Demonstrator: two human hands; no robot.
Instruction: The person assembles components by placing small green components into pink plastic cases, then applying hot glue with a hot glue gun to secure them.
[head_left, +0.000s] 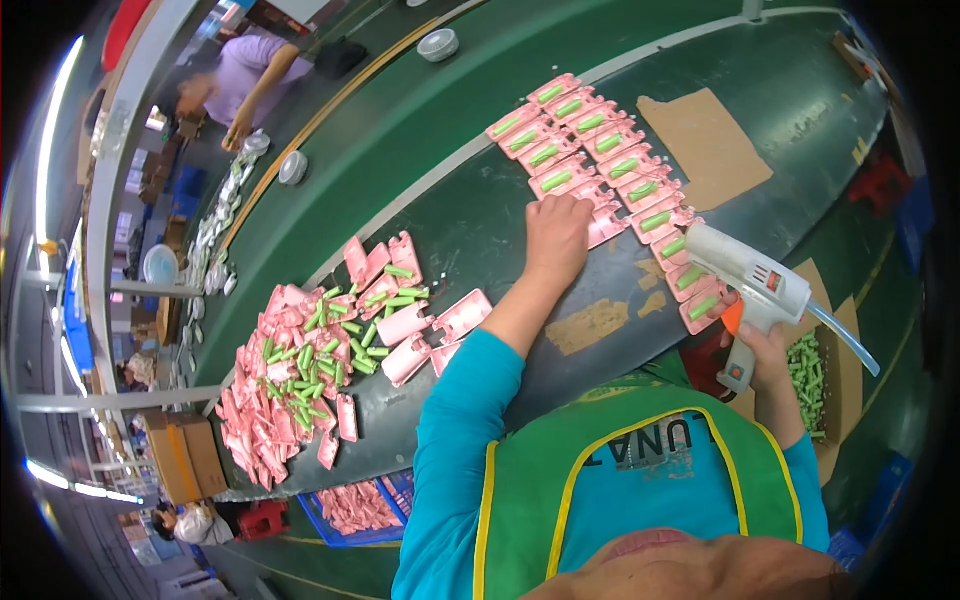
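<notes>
My right hand [768, 356] is wrapped round the handle of a white glue gun [735, 262] with an orange trigger. A pale translucent glue stick [845, 340] sticks out of its back, and its nozzle end is over the rows of pink plastic shells [655, 218]. Most of these shells carry a green cylinder [640, 190] lying inside. My left hand [558, 238] is over the near-left row, fingers bent down and pressed together on the shells; its fingertips and anything in them are hidden. Just right of it, a pink shell [606, 228] shows no green cylinder.
A heap of pink shells [262, 425] and loose green cylinders [310, 375] lies left on the dark green belt [450, 220]. Flat cardboard [705, 150] lies beyond the rows. At right stands a carton [845, 400] of green cylinders; a blue crate [325, 515] is below. Another person [250, 80] works far left.
</notes>
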